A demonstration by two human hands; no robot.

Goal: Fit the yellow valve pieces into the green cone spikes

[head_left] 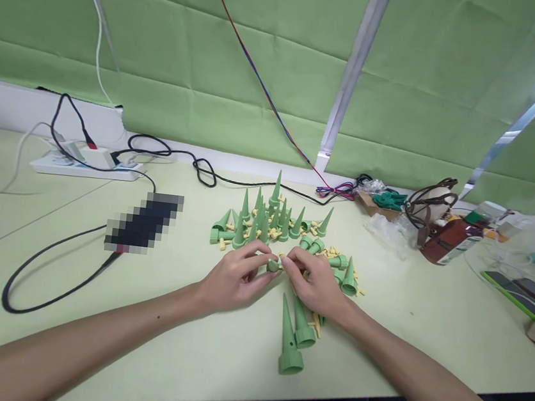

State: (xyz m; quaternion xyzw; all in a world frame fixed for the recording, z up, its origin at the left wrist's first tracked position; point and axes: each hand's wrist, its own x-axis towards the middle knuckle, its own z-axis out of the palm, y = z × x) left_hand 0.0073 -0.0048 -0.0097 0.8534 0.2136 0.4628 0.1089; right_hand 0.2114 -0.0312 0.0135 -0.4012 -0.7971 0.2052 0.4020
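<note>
My left hand (240, 276) is closed around a green plastic spike (272, 265), whose end pokes out between thumb and fingers. Against that end, my right hand (315, 282) pinches a small yellow plastic piece, mostly hidden by the fingertips. Behind the hands is a cluster of green cone-shaped spikes, several standing point up, such as one spike (276, 190) at the back. Small yellow T-shaped pieces (273, 233) lie among them. Nearer me, below my right hand, two more spikes lie on their sides, one a green spike (290, 341) with its open collar towards me.
A blurred dark device (144, 224) with a black cable lies on the table at left, near a white power strip (85, 167). At right are a brown bottle (451, 239), a plastic bag (392, 234) and a phone (512, 293). Cables run along the wall.
</note>
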